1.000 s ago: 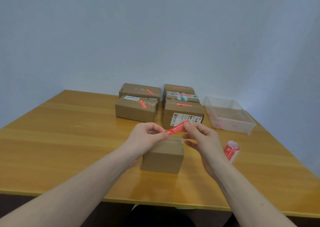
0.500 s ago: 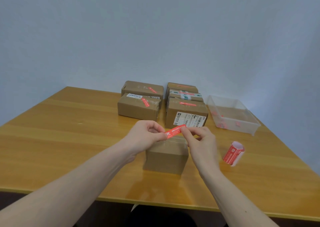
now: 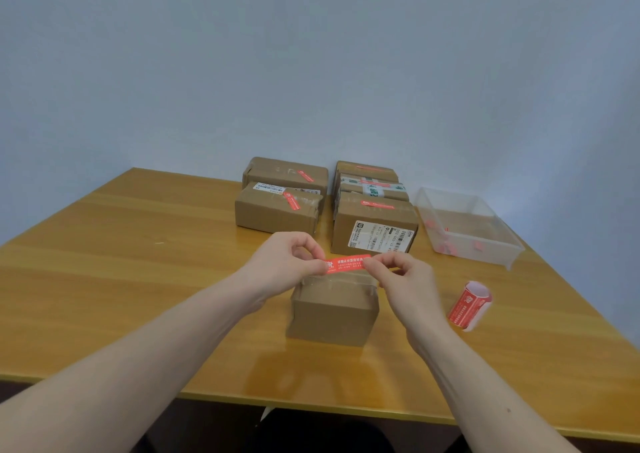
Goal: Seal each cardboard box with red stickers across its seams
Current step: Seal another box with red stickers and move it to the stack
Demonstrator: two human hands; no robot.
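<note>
Nearest the camera, a box (image 3: 333, 309) stands on the table (image 3: 138, 279), unsealed as far as can be seen, its clear-taped top just under the hands. A sticker (image 3: 346, 264) is held stretched above the far part of that top. Its left end is pinched between thumb and fingertips of the left hand (image 3: 287, 262); its right end is pinched the same way by the right hand (image 3: 401, 276). Both grips are narrow, with the fingers curled on the strip.

The strip's long axis runs left to right, nearly level, and the box top lies directly below it. Whether the strip already touches the cardboard cannot be told. The coming move is judged to be a straight lowering, so that the strip lands across the seam. Neither hand is clearly nearer to the top.

To the right, well apart from the box, a roll (image 3: 469, 305) of red stickers lies on its side. Farther back, five boxes (image 3: 374, 226) are set in two rows, each bearing a red strip on top. Beside them on the right stands a clear bin (image 3: 512, 255) with red scraps inside.
</note>
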